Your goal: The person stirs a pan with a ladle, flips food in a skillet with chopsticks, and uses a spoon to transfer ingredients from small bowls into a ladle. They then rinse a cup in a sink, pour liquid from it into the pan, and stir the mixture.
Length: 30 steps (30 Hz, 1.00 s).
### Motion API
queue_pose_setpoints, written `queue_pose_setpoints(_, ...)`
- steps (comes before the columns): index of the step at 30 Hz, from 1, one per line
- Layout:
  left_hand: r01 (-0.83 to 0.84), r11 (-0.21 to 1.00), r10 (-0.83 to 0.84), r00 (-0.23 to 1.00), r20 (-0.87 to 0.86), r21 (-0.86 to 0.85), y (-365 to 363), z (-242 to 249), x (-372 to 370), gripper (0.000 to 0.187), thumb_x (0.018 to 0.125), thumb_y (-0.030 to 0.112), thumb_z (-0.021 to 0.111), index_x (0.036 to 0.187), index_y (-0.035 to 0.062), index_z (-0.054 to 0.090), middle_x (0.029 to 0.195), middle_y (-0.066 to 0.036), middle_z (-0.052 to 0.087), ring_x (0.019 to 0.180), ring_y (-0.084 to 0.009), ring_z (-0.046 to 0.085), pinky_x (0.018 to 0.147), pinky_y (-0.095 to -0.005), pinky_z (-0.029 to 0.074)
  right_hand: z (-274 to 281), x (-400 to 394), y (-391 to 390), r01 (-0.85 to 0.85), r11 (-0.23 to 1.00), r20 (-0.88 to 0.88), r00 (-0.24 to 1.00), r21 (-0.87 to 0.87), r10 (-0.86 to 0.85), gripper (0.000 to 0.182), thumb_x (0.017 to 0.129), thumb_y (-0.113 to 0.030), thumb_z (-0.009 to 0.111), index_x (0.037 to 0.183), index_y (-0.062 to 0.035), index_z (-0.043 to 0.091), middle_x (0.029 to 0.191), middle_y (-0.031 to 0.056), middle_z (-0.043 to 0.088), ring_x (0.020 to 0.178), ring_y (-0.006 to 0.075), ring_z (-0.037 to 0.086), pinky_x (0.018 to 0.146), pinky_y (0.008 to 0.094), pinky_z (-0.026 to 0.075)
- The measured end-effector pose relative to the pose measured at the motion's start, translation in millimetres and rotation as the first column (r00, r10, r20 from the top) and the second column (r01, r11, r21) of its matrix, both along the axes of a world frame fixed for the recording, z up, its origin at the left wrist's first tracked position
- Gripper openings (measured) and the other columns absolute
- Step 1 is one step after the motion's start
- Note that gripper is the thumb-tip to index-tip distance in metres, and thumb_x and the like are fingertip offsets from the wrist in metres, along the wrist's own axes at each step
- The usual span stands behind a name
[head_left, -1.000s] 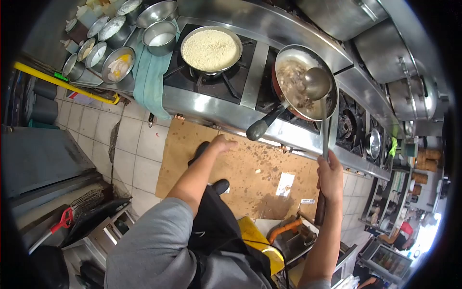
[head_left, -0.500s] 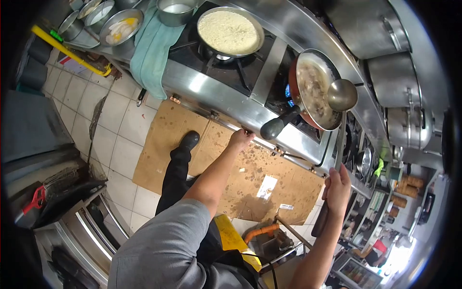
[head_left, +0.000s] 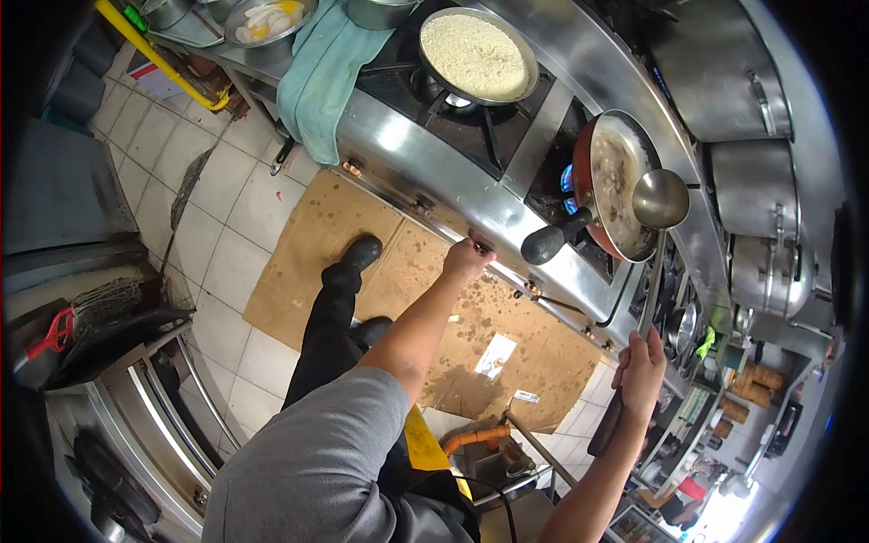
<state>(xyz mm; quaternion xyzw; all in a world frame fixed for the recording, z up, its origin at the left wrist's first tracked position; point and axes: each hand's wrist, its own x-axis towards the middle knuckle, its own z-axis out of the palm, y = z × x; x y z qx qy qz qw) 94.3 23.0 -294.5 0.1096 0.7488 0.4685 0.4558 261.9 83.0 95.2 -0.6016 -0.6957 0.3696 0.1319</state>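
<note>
My left hand [head_left: 468, 260] reaches the stove's front panel, its fingers closed round a dark burner knob [head_left: 483, 246]. In my right hand [head_left: 641, 373] is the long handle of a metal ladle [head_left: 661, 199]; the handle's dark end sticks out below my palm. The ladle's bowl is over the right rim of a red-sided frying pan [head_left: 587, 172]. Brownish, bubbling liquid with pieces in it [head_left: 617, 172] lies in that pan. Blue flame [head_left: 568, 206] shows under the pan, whose black handle [head_left: 549, 240] points toward my left hand.
A round pan of pale yellow, crumbly food [head_left: 475, 56] sits on the neighbouring burner. A green cloth [head_left: 317, 81] drapes over the counter edge beside a bowl with egg yolk [head_left: 270, 23]. Large pots [head_left: 715, 81] stand behind the stove. Stained cardboard [head_left: 312, 240] covers the floor.
The view has shifted, so the stove and pans appear farther right and slightly lower. Both hands keep their holds. The ladle stays over the pan's right rim, and the blue flame looks somewhat larger.
</note>
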Motion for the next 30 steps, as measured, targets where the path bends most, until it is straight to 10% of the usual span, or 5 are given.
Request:
queue_pose_setpoints(20, -0.186, 0.971, 0.157, 0.970, 0.185, 0.152, -4, 16, 1, 0.054, 0.072, 0.026, 0.084, 0.115, 0.0049, 0.060, 0.103, -0.013, 0.070, 0.094, -0.0255, 0.069, 0.085, -0.0360, 0.053, -5, -4, 1, -0.005, 0.999, -0.025, 1.000, 0.037, 0.006, 0.027, 0.097, -0.018, 0.053, 0.116, 0.0004, 0.057, 0.059, -0.0016, 0.046, 0.039, 0.0060, 0.038, 0.031, 0.0223, 0.030)
queue_pose_setpoints(27, 0.113, 0.992, -0.121, 0.964, -0.237, -0.051, -27, 39, -9, 0.095, 0.070, 0.061, 0.077, 0.129, -0.0082, 0.050, 0.114, -0.025, 0.066, 0.107, -0.0337, 0.066, 0.091, -0.0389, 0.052, -14, -11, 18, -0.009, 1.000, -0.003, 1.000, 0.007, 0.009, 0.051, 0.095, -0.016, 0.053, 0.140, 0.0066, 0.043, 0.060, -0.0013, 0.047, 0.040, 0.0066, 0.040, 0.035, 0.0240, 0.031)
queue_pose_setpoints(30, 0.172, 0.984, -0.178, 0.970, -0.167, -0.053, -56, 63, -17, 0.097, 0.072, 0.061, 0.076, 0.133, -0.0078, 0.047, 0.114, -0.024, 0.067, 0.107, -0.0340, 0.066, 0.091, -0.0389, 0.052, -20, -24, 31, -0.071, 0.992, -0.011, 0.997, -0.108, 0.071, 0.035, 0.095, -0.017, 0.053, 0.123, 0.0036, 0.056, 0.061, 0.0004, 0.048, 0.040, 0.0084, 0.042, 0.035, 0.0260, 0.033)
